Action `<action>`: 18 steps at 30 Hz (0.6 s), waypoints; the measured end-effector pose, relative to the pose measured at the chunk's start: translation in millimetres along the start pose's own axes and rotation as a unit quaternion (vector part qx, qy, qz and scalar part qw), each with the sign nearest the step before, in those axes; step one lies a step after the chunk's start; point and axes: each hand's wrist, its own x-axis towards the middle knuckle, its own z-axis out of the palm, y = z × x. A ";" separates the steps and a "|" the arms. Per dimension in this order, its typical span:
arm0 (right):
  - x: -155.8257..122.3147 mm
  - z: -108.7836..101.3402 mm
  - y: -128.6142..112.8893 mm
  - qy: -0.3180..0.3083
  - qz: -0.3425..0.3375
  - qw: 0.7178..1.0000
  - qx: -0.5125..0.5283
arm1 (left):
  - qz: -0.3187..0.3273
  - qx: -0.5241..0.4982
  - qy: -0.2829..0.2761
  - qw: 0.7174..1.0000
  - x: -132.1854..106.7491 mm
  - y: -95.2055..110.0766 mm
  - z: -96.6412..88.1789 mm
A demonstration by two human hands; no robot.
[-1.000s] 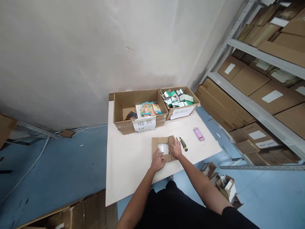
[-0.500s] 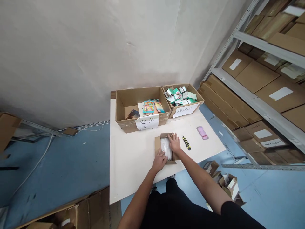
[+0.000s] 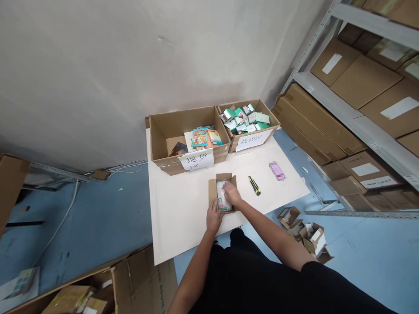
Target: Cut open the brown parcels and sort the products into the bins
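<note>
A small open cardboard box lies near the front edge of the white table. Inside it is a white plastic-wrapped packet with some green and pink showing. My right hand reaches into the box, its fingers curled over the packet. At the near left corner of the box rests my left hand, fingers pressed against the cardboard.
A black and yellow utility knife and a pink item lie right of the box. Two large labelled cartons with books and small boxes stand at the back. Shelving with cartons lines the right; scrap cardboard lies on the floor.
My right hand moved from the box flap down into the box onto the packet. The left hand shifted toward the near corner. The view swung slightly left.
</note>
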 end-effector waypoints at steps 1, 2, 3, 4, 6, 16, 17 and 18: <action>-0.6 5.6 -5.7 -0.033 -0.020 0.999 0.004 | 0.007 0.002 -0.006 1.000 0.3 -0.6 -1.9; 0.7 10.1 -10.7 -0.063 -0.031 0.998 0.005 | 0.012 0.006 -0.011 1.000 0.3 -1.5 -3.8; 3.2 13.4 -14.6 -0.088 -0.031 0.996 0.002 | 0.016 0.010 -0.015 1.000 -0.2 -2.6 -5.6; 6.0 15.2 -17.0 -0.109 -0.025 0.994 -0.003 | 0.018 0.014 -0.016 1.000 -1.2 -3.6 -7.0; 9.2 15.5 -17.4 -0.135 -0.007 0.991 -0.011 | 0.014 0.020 -0.009 1.000 -4.0 -5.0 -8.3; -28.0 6.0 -8.3 -0.121 0.114 0.986 0.002 | 0.011 0.015 0.010 1.000 -4.6 -3.7 0.5; -23.1 4.4 -10.5 -0.104 0.130 0.986 0.004 | 0.012 0.012 0.007 1.000 -4.3 -4.6 0.6; -16.2 2.7 -12.7 -0.087 0.146 0.985 0.005 | 0.014 0.011 0.004 1.000 -4.2 -5.7 0.7</action>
